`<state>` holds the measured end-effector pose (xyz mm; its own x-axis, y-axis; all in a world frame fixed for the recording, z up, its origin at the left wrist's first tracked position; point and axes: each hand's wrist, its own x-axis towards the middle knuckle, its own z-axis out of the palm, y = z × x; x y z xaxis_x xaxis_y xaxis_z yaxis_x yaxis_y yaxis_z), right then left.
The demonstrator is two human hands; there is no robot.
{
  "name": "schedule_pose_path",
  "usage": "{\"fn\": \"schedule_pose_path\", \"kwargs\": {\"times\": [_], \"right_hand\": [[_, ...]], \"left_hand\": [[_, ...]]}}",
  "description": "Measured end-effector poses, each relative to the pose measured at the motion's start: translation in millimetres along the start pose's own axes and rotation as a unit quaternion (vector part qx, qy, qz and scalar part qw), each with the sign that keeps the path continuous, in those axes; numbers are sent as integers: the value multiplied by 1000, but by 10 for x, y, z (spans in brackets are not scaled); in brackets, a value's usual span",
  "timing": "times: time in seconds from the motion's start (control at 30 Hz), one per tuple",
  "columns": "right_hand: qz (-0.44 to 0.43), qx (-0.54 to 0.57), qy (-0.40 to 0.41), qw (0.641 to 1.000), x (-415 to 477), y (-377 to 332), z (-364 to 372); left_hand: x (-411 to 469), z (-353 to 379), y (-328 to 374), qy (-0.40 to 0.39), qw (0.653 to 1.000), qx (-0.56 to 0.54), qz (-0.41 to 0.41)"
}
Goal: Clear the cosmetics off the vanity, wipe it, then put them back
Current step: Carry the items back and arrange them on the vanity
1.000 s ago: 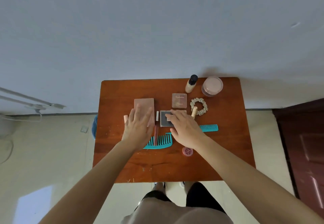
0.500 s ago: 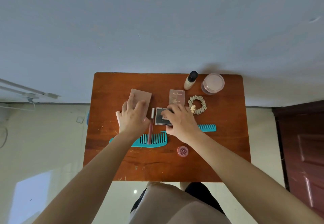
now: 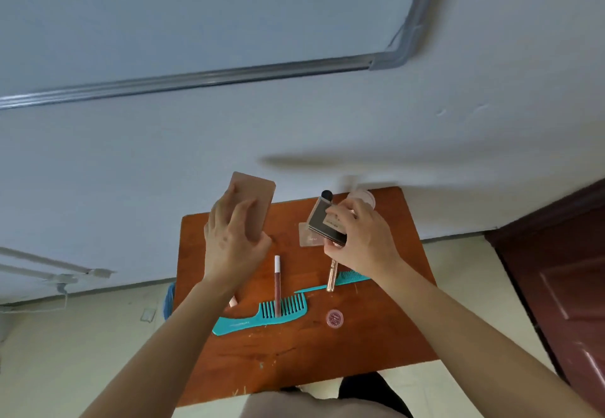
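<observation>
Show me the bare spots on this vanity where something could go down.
Widest bare wood on the vanity: the near strip between the wide-tooth comb, the small red pot and the front edge. A smaller patch lies behind the lip gloss tube. Crowded: the back right, round the black-capped bottle and pink jar.
</observation>
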<state>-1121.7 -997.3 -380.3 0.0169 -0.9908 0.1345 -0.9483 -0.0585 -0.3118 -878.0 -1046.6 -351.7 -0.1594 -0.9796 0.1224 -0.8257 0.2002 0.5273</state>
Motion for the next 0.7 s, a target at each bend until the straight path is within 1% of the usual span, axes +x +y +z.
{"fn": "schedule_pose_path", "kwargs": {"times": [0.13, 0.23, 0.33, 0.47, 0.6, 0.7], "right_hand": [[79, -41, 61, 994, -244, 27, -437], [174, -56, 116, 976, -705, 60, -706], [257, -67, 165, 950, -1339, 124, -956], [367, -103, 221, 898, -2324, 172, -1305], [466, -118, 285, 830, -3294, 161, -1613], [529, -115, 338, 770, -4011, 52, -1745]], "left_hand": [[89, -141, 384, 22, 994, -53, 96], [18, -74, 714, -8, 981, -91, 172], [-161, 88, 1117, -61, 959, -119, 251], [-602, 287, 1772, -121, 917, -153, 349], [-1211, 393, 2454, -159, 850, -170, 473], [-1791, 445, 2929, -173, 802, -193, 538]]}}
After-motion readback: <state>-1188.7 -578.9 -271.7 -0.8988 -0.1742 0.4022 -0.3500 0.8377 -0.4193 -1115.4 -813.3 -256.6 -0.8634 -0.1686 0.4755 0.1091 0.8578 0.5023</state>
